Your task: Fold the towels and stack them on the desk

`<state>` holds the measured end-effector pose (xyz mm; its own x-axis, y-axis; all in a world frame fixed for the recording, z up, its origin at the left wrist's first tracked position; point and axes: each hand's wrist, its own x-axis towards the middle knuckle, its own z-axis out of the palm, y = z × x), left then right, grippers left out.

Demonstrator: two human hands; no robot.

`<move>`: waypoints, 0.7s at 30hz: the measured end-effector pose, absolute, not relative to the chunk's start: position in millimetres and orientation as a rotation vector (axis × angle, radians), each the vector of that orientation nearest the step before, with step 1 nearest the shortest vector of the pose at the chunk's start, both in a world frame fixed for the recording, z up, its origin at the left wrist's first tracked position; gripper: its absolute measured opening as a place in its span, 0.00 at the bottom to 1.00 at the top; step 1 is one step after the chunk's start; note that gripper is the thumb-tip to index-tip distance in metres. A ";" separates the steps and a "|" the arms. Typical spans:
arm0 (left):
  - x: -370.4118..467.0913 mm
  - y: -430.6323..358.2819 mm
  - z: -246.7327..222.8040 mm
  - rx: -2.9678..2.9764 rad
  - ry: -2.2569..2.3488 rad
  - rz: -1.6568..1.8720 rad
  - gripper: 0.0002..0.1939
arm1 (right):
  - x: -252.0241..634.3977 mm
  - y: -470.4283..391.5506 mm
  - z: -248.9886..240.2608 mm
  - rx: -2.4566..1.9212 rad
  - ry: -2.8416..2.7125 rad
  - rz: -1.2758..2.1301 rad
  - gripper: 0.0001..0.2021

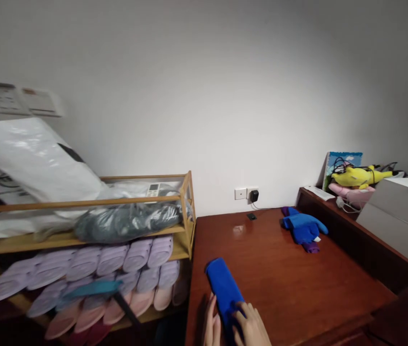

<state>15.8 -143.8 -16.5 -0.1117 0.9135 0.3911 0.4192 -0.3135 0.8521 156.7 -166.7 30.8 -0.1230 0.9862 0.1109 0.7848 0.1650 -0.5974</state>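
Note:
A blue cloth (225, 286), folded into a long narrow strip, lies on the reddish-brown table near its front left. Along the strip's left edge rests my left hand (211, 324), its fingers stretched out against the fabric. My right hand (251, 327) is on the other side, with bent fingers closed over the cloth's right edge. The near end of the strip runs out of view between my hands. Farther back on the table is a crumpled blue and purple cloth (302, 227) with a small white tag, apart from both hands.
A wooden rack (185, 211) on the left holds plastic-wrapped bundles and several pairs of slippers (113, 258). Wall sockets (240, 193) with a black plug (254, 195) are behind the table (319, 288). On the right ledge are a yellow plush toy (358, 176) and a white box (394, 216).

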 end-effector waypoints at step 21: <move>33.9 -160.0 19.4 1.331 1.270 0.913 0.37 | 158.4 -188.1 28.5 -1.394 -0.895 1.180 0.26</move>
